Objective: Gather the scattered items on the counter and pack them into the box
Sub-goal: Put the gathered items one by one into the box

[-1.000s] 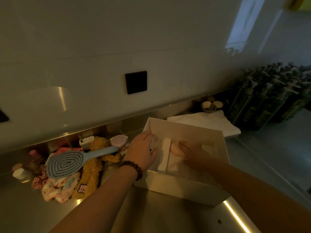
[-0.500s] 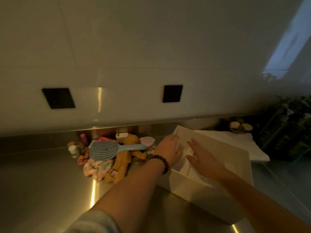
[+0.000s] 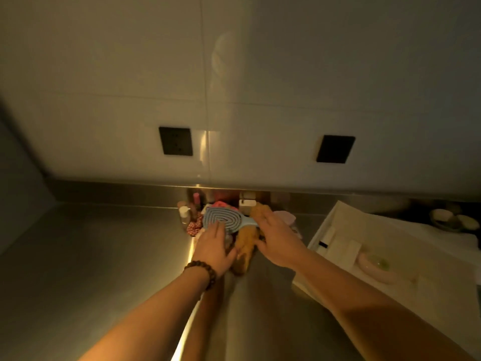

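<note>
Reaching with both hands into the heap of small items at the back of the dim steel desk (image 3: 99, 256).

The left hand (image 3: 214, 247), a dark beaded bracelet (image 3: 201, 272) on its wrist, is laid flat on the near side of the heap, fingers released and straight, the tips touching the oval head of the light-blue vented hairbrush (image 3: 223, 221). The right hand (image 3: 277, 239) is spread over the brush handle and the mustard-yellow plush toy (image 3: 246, 246), fingers relaxed and gripping nothing that can be made out. A red patterned cloth piece (image 3: 194, 226) and a small clear white-capped bottle (image 3: 184, 213) are seen at the heap's left. The open white cardboard box (image 3: 322, 225) is set well to the right, with a pale pink oval dish (image 3: 374, 265) inside.
</note>
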